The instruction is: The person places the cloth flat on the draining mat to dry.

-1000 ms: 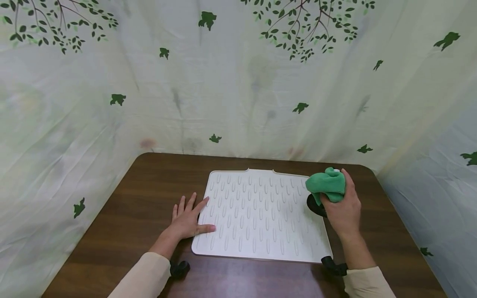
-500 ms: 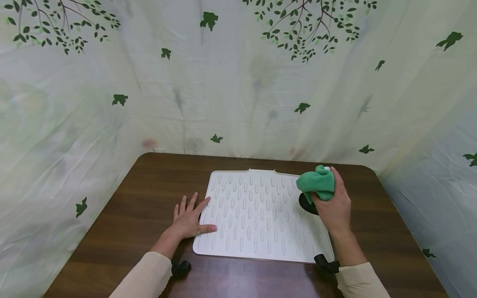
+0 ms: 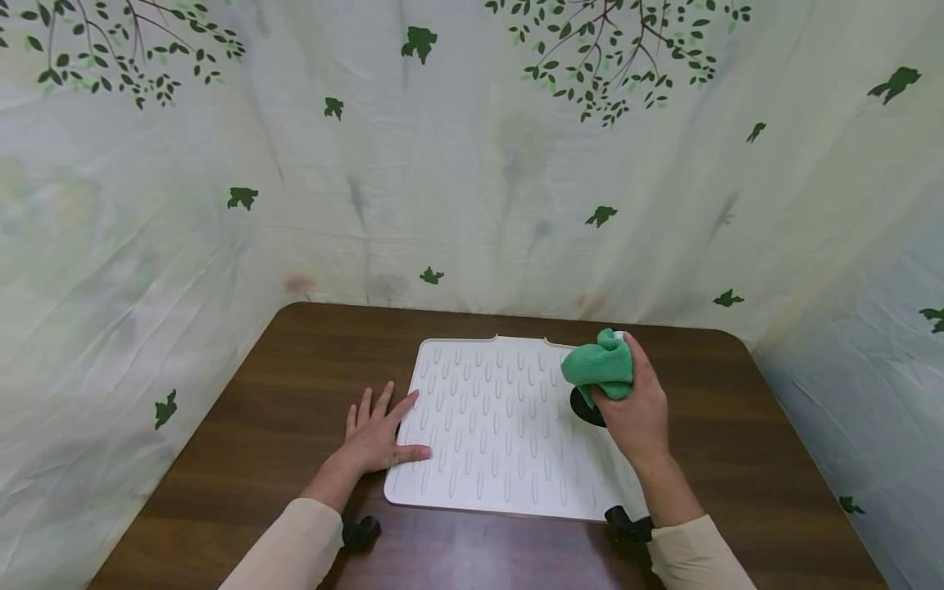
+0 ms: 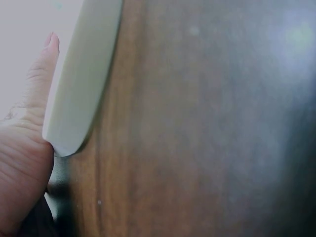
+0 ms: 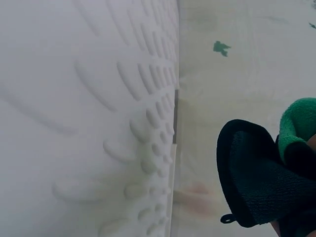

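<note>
A white board [image 3: 479, 426] with rows of raised oval ridges lies on the brown table. At its left edge rests my left hand [image 3: 372, 442], fingers spread and thumb on top of the board. The left wrist view shows that thumb [image 4: 42, 79] lying along the board's thick pale edge [image 4: 86, 79]. Over the board's right part, my right hand [image 3: 640, 410] grips a bunched green cloth [image 3: 599, 365]. A dark flap [image 5: 252, 173] with a small loop hangs beside the green towelling in the right wrist view. Something small and white shows near the fingertips.
The wooden table [image 3: 295, 360] extends around the board on all sides. A pale curtain [image 3: 457, 180] printed with leaves and birds stands behind and beside it. Black straps with camera mounts [image 3: 627, 524] sit at both wrists.
My right hand has moved left with the green cloth, from the board's right edge farther in over its surface. The left hand and the board stay in place.
</note>
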Available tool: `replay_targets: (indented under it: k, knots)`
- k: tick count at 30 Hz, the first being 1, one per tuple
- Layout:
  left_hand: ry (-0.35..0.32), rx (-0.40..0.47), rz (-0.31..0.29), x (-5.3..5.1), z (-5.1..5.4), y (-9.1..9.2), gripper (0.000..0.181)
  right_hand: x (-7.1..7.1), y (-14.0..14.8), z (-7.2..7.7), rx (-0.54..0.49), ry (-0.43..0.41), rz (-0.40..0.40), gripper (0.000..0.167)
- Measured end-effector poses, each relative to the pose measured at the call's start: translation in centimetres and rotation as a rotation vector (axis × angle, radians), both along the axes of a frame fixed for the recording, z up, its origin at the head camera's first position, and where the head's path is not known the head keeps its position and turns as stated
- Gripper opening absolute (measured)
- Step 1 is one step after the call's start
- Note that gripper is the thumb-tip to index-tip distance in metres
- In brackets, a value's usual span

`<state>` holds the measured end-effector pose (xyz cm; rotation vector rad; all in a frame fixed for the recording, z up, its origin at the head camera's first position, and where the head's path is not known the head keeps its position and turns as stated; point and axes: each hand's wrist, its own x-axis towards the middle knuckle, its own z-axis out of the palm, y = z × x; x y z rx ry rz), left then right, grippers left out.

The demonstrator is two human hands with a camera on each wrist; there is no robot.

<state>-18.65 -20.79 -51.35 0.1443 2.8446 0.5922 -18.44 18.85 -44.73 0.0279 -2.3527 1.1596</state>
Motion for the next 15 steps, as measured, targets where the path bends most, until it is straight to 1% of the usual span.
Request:
replay_targets:
  k: [9, 15]
  knots:
    - [-0.003, -0.003, 0.002, 0.1, 0.2, 0.0, 0.115, -0.2, -2.2, -0.1, 0.024, -0.025, 0.056, 0.090]
    - [0.000, -0.010, 0.001, 0.3, 0.3, 0.1, 0.114, -0.4, -3.4, -0.6, 0.062, -0.044, 0.080, 0.091]
